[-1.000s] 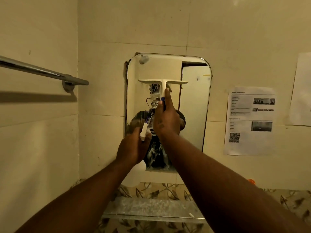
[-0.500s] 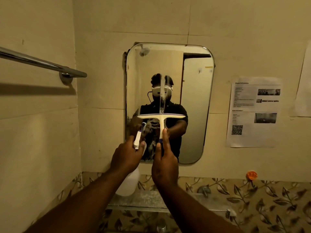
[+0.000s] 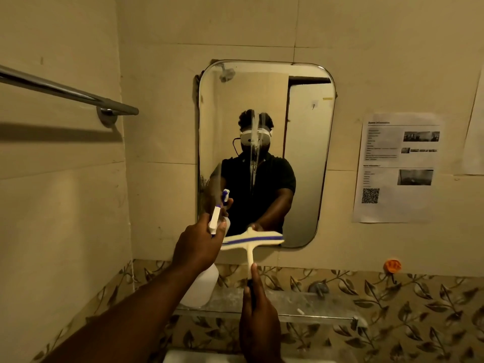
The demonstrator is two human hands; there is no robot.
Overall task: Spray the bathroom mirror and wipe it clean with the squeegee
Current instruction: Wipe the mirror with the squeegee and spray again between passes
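Observation:
The rounded wall mirror hangs straight ahead, with a thin streak of liquid running down its middle. My right hand grips the handle of a white squeegee whose blue-edged blade lies tilted at the mirror's bottom edge. My left hand holds a white spray bottle by its neck; the bottle's white and blue nozzle points up toward the mirror's lower left.
A chrome towel bar juts from the left wall. A narrow shelf runs below the mirror over leaf-patterned tiles. A printed sheet is stuck to the wall on the right, with an orange hook below it.
My right hand has drawn the squeegee down the mirror from near the top to the bottom edge. My left hand with the bottle has also dropped lower.

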